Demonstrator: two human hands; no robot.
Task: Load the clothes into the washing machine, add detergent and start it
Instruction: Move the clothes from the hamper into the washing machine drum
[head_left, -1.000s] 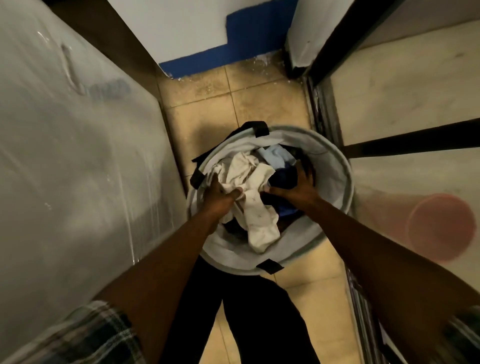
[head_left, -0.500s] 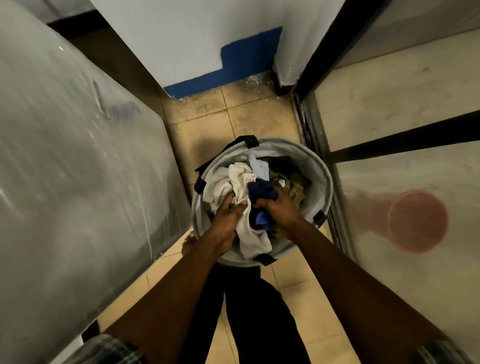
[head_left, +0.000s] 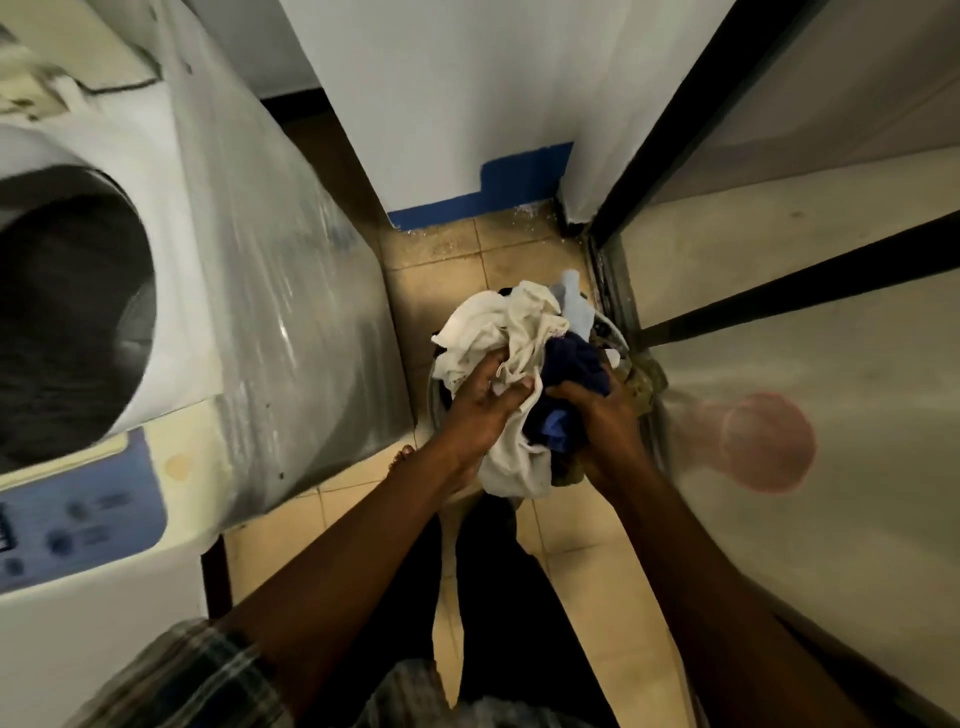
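Note:
A bundle of clothes (head_left: 511, 332), cream, dark blue and light blue pieces, hangs between both hands above the floor. My left hand (head_left: 480, 402) grips the cream cloth from the left. My right hand (head_left: 597, 415) grips the dark blue cloth from the right. The grey laundry basket (head_left: 615, 332) is almost hidden under the bundle; only a sliver of its rim shows. The top-loading washing machine (head_left: 291, 322) stands at the left with its drum opening (head_left: 67, 312) uncovered and dark inside. Its blue control panel (head_left: 78, 514) faces me.
The tan tiled floor (head_left: 447, 270) forms a narrow strip between the machine and a frosted sliding door (head_left: 810, 395) with black frame bars on the right. A pinkish round shape (head_left: 769, 441) shows behind the glass. A white wall with a blue base closes the far end.
Both hands have lifted the bundle of clothes up out of the basket. My view has swung up and left, so the machine's open drum and control panel are now in sight.

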